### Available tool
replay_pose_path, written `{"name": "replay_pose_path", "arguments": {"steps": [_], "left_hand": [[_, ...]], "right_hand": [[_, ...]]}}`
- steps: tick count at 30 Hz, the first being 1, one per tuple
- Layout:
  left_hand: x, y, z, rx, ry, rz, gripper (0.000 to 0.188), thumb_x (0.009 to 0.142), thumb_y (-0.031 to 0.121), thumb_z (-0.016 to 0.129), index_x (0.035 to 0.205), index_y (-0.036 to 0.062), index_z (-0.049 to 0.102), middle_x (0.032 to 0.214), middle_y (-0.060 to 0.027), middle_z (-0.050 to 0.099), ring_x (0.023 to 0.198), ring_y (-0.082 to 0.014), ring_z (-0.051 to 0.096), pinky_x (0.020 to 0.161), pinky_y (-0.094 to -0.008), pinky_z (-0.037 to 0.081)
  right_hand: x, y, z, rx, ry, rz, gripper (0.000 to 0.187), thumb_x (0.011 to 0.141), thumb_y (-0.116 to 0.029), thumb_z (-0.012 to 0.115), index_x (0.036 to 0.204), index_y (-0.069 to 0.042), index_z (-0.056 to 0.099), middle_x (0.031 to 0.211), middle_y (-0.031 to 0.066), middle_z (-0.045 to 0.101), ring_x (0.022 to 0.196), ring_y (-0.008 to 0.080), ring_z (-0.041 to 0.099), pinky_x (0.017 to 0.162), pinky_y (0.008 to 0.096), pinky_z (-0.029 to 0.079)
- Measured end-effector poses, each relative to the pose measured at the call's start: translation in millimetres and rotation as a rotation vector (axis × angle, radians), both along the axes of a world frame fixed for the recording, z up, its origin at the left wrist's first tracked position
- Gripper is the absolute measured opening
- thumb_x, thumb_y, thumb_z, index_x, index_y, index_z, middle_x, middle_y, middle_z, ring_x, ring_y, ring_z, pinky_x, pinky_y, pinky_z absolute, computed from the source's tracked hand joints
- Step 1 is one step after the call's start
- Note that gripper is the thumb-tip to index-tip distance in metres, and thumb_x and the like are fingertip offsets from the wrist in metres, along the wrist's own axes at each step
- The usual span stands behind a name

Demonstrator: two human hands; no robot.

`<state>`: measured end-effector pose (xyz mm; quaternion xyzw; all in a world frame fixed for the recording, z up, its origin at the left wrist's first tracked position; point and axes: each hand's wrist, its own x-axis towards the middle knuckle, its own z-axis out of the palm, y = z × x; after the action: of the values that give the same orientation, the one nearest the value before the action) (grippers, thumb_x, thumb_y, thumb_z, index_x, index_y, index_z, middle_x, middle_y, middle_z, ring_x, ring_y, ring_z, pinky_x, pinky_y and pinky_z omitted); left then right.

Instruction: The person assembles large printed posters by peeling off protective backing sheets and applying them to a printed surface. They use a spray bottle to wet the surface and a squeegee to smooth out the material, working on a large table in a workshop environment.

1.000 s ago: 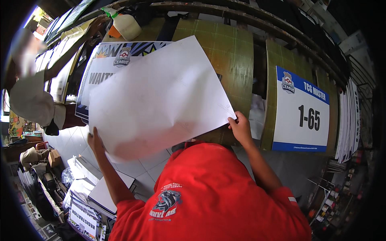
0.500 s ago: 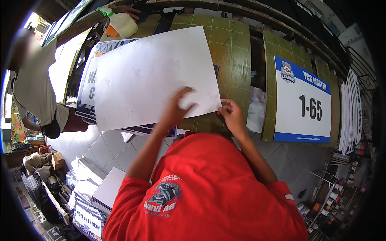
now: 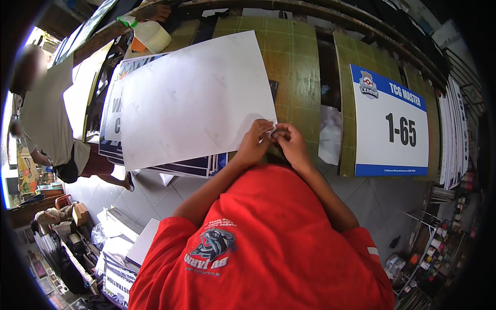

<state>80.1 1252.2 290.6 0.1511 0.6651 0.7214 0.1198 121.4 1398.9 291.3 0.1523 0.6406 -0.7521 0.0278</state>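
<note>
A large white sheet with faint grey marks lies face up over a stack of printed signs. At its near right corner, my left hand and my right hand meet, fingertips almost touching. Both are closed in a pinch on that corner, which looks bent and crumpled between them. Whether the corner is one layer or two I cannot make out. Under the sheet's right side a dark edge shows on the green gridded board.
A white and blue printed sign lies on another green board to the right. A spray bottle stands at the far left, near another person's hand. A person in a light shirt stands at the left. White panels lean at the right.
My left hand has moved right from above the sheet to its near right corner, joining my right hand. The corner is now bent up between my fingers. The person at the left has shifted.
</note>
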Motion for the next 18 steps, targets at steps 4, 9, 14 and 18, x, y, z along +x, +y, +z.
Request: {"name": "replay_pose_path", "arguments": {"steps": [4,9,14,18], "left_hand": [[-12,-12,1,-0.438,0.042,-0.096,0.015,0.090,0.005,0.058,0.101,-0.0048,0.062,0.085,-0.0099,0.066,0.080,-0.0172,0.065,0.072,-0.0293,0.052],[-13,-15,1,-0.352,-0.186,-0.165,0.018,0.090,0.009,0.059,0.097,-0.0064,0.063,0.078,-0.0067,0.065,0.065,-0.0098,0.059,0.058,-0.0243,0.049],[-17,-12,5,-0.355,-0.173,-0.173,0.016,0.088,0.010,0.061,0.092,-0.0048,0.066,0.071,-0.0046,0.063,0.061,-0.0090,0.057,0.056,-0.0248,0.047],[-19,-11,8,-0.365,-0.184,-0.211,0.017,0.089,0.010,0.060,0.090,-0.0050,0.067,0.069,-0.0022,0.061,0.062,-0.0074,0.055,0.056,-0.0235,0.045]], "right_hand": [[-2,0,-7,0.055,0.034,-0.001,0.020,0.090,0.002,0.057,0.110,0.004,0.057,0.087,0.0069,0.066,0.081,0.0122,0.065,0.074,0.0241,0.050],[-2,0,-11,0.219,0.048,0.016,0.012,0.088,0.000,0.060,0.100,0.002,0.062,0.084,0.0049,0.066,0.075,0.0104,0.063,0.069,0.0245,0.049],[0,0,-6,0.293,0.037,0.018,0.012,0.086,-0.001,0.063,0.097,0.000,0.064,0.082,0.0042,0.067,0.073,0.0095,0.061,0.068,0.0249,0.048],[0,2,-11,0.295,0.042,0.011,0.012,0.086,-0.002,0.063,0.097,0.000,0.064,0.082,0.0040,0.067,0.074,0.0095,0.061,0.068,0.0247,0.048]]}}
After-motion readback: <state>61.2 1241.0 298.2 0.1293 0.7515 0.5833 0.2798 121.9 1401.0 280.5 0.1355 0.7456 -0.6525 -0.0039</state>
